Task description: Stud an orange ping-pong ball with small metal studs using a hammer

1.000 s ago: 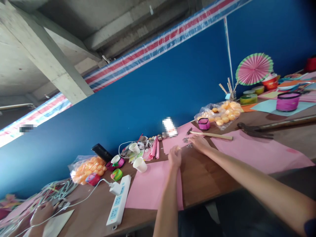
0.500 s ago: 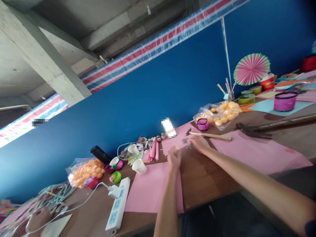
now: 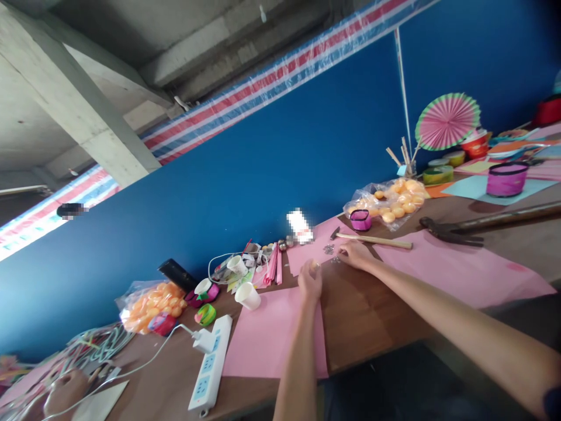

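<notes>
Blue wall (image 3: pixel 272 169) stands behind the table (image 3: pixel 363 316). Left hand (image 3: pixel 310 279) pinches a ball (image 3: pixel 314 266). Right hand (image 3: pixel 356 254), at its 2 o'clock, has fingers loose on small metal bits (image 3: pixel 335 259).

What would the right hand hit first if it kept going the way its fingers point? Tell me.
Probably the small metal bits just beyond the right hand, on the pink paper; depth is unclear.

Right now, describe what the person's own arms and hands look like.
Both forearms are bare, no gloves, rings or watch visible on the left hand or the right hand. A bit of dark blue sleeve shows at the right arm's upper end.
</notes>
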`<state>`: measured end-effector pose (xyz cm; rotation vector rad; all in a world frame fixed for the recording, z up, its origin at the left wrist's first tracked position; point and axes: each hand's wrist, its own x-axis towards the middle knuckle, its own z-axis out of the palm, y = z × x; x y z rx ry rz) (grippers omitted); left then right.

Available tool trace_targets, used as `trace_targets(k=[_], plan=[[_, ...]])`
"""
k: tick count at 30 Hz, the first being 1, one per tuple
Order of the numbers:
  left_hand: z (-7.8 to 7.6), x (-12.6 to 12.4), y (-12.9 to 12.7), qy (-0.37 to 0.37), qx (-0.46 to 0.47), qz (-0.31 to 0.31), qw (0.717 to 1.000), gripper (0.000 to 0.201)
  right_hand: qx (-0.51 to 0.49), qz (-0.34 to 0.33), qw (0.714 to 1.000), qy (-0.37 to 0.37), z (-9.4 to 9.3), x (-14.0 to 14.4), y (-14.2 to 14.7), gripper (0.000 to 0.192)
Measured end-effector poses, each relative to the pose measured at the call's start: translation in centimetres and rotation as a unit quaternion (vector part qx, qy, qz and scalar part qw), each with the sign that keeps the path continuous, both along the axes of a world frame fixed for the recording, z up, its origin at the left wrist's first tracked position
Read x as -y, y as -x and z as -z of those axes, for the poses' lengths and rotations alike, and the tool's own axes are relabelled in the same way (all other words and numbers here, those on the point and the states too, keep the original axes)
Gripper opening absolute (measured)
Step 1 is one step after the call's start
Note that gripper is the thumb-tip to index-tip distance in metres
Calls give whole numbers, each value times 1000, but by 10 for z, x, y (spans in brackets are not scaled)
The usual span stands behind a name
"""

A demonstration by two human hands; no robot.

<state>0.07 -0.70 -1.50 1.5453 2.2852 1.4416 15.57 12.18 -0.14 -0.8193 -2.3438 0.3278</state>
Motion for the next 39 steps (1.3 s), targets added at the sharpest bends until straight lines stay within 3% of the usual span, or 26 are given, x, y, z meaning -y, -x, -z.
trace_targets(k=[10,17,39], plan=[[-2,3,-1,-4,-4,1,1000,38,14,35,999,15,0,-3,-1,30],[-4,4,-2,-5,-13,5,1000,39,12,24,999,27,-6,3,-4,18],[-5,2,-1,-14,18,-10,1000,36,36,27,999,-15,5,0,1,13]])
